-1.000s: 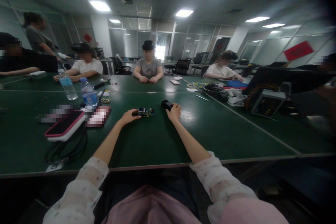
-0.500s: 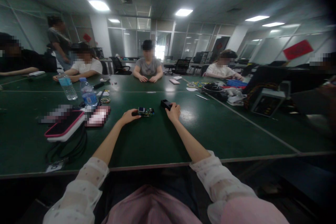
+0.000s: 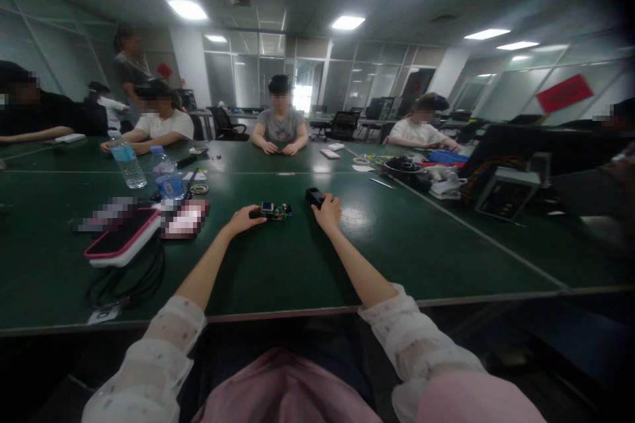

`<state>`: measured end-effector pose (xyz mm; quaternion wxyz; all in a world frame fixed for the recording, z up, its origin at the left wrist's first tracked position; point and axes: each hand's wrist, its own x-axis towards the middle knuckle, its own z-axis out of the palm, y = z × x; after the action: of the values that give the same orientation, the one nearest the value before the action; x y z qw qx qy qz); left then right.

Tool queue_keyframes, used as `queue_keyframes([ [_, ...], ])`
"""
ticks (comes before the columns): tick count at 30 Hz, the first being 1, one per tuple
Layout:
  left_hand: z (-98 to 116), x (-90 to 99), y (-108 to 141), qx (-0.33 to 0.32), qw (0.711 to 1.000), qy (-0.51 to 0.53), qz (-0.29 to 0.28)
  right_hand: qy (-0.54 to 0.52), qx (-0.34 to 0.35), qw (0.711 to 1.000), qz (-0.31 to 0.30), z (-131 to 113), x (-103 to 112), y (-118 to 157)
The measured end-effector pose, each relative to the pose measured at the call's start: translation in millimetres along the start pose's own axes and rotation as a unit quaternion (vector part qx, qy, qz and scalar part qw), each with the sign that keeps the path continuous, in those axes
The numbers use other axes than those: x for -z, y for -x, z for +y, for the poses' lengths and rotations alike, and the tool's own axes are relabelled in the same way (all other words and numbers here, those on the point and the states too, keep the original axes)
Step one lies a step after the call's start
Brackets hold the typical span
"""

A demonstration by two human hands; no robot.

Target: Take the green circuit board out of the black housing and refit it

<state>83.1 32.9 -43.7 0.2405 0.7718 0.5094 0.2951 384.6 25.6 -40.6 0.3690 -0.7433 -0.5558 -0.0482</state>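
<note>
A small circuit board with a little screen (image 3: 276, 211) sits over the green table (image 3: 278, 271), its left end pinched between the thumb and fingers of my left hand (image 3: 244, 219). To its right, my right hand (image 3: 328, 213) is closed around a black box-shaped case (image 3: 314, 196), whose far end sticks out past the fingers. The board and the case are apart, with a strip of tabletop between them. My right fingers hide the near part of the case, so I cannot tell what it is.
At left stand two water bottles (image 3: 129, 162), with a pink-rimmed phone (image 3: 123, 234) and black cables (image 3: 143, 277) nearer me. Right of my hands lie a pen (image 3: 382, 183), a heap of cables (image 3: 404, 166) and a metal-cased unit (image 3: 507, 193). Several people sit around the table.
The black case in my right hand has shifted very slightly to the right. My left hand and the board have stayed put. A standing person at the back left has moved right.
</note>
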Motion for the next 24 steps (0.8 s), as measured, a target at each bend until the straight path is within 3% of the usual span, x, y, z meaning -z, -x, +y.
queue_keyframes([
  [8, -5.5, -1.4, -2.2, -0.021, 1.000, -0.020, -0.003, 0.010, 0.023, 1.000, 0.012, -1.0, 1.8, 2.2],
  [17, 7.7, 2.0, 3.8, 0.008, 1.000, 0.012, 0.005, -0.045, 0.051, 0.998, 0.008, 0.5, -0.1, -4.3],
  [21, 7.2, 2.0, 3.9, 0.007, 1.000, 0.014, 0.002, -0.136, 0.116, 0.984, -0.005, -7.7, -0.7, -8.9],
  [24, 2.6, 1.2, 2.7, 0.006, 1.000, 0.008, 0.003, -0.220, 0.199, 0.954, -0.033, -19.2, 2.8, -8.3],
])
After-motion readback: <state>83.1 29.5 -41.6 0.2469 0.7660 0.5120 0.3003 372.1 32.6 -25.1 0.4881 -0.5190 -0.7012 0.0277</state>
